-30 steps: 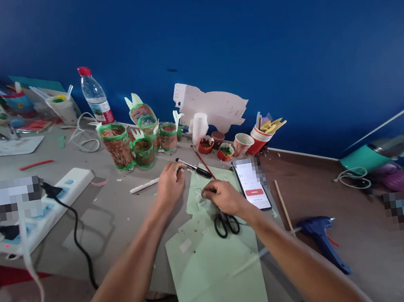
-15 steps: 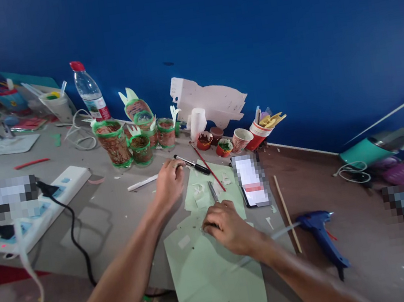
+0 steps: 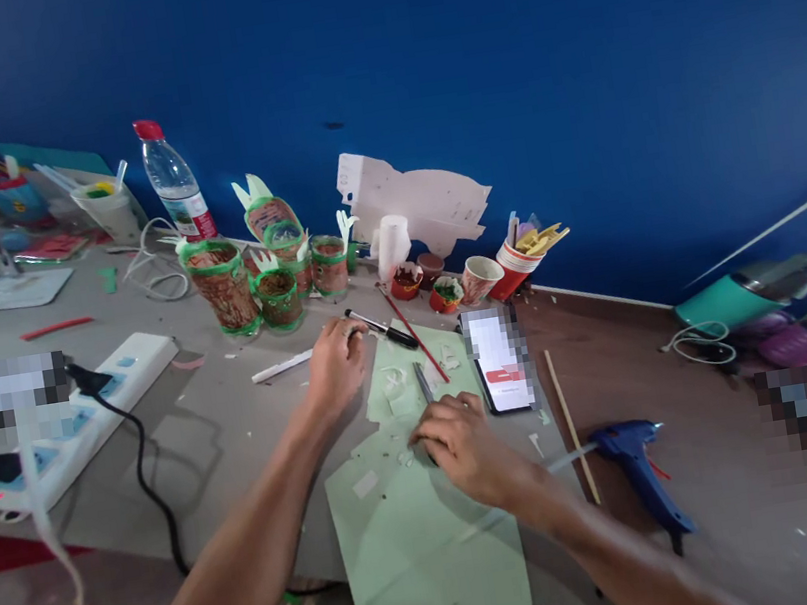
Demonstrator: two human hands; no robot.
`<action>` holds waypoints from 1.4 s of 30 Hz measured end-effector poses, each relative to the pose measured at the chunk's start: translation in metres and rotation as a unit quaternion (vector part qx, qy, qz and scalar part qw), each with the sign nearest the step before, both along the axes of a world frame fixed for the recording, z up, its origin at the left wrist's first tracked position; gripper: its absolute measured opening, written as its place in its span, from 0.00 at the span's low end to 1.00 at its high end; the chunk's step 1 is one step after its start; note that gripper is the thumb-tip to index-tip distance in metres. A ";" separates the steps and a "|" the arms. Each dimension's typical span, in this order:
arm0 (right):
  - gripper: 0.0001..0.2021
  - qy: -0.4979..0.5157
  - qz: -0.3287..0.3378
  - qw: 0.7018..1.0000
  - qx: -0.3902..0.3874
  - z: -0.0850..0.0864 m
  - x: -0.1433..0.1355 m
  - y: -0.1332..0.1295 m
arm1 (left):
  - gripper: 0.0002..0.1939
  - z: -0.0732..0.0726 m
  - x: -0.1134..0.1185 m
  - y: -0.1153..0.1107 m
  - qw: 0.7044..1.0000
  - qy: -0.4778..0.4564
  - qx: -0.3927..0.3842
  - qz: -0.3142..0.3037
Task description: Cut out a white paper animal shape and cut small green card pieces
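Note:
Pale green paper (image 3: 442,560) lies at the table's front edge, with small white scraps on it. My right hand (image 3: 459,441) rests over the paper, its fingers bent and drawn together above the scraps; whatever is under them is hidden. Just beyond it is a grey pen-like tool (image 3: 422,381). My left hand (image 3: 337,361) lies on the table at the paper's left edge, fingers curled, beside a black marker (image 3: 381,329) and a white pen (image 3: 282,366). What its fingers hold, if anything, I cannot make out. A thin red stick (image 3: 415,333) crosses the upper paper.
A phone (image 3: 498,364) lies right of the paper, then a wooden stick (image 3: 571,424) and a blue glue gun (image 3: 642,479). Painted cups (image 3: 220,294) and a bottle (image 3: 174,180) stand along the wall. At left is a power strip (image 3: 113,386) with cables.
My right hand has shifted slightly up and right, and its fingers have straightened a little, showing more scraps. My left hand has hardly moved. The view has shifted slightly.

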State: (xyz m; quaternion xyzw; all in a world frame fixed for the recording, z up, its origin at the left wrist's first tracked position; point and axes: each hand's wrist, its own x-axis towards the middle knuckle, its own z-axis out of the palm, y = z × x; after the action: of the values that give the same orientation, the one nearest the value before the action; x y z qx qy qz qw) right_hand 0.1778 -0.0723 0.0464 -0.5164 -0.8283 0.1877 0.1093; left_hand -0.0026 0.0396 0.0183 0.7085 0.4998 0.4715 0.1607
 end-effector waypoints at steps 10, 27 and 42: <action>0.13 -0.056 0.029 0.998 0.031 -0.010 0.007 -0.013 | 0.11 0.001 0.001 -0.001 1.000 0.005 -0.008 0.003; 0.11 -0.082 0.104 0.989 0.062 -0.003 0.003 -0.012 | 0.11 0.000 0.000 0.000 1.000 0.006 -0.003 -0.003; 0.13 -0.065 0.073 0.993 0.065 -0.009 0.001 -0.005 | 0.11 0.001 0.000 -0.001 1.000 0.010 -0.013 -0.004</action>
State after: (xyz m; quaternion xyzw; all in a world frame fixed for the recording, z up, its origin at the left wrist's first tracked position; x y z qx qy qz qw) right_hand 0.1787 -0.0768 0.0374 -0.4573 -0.8796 0.1075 0.0746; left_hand -0.0021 0.0385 0.0198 0.7131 0.5050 0.4568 0.1665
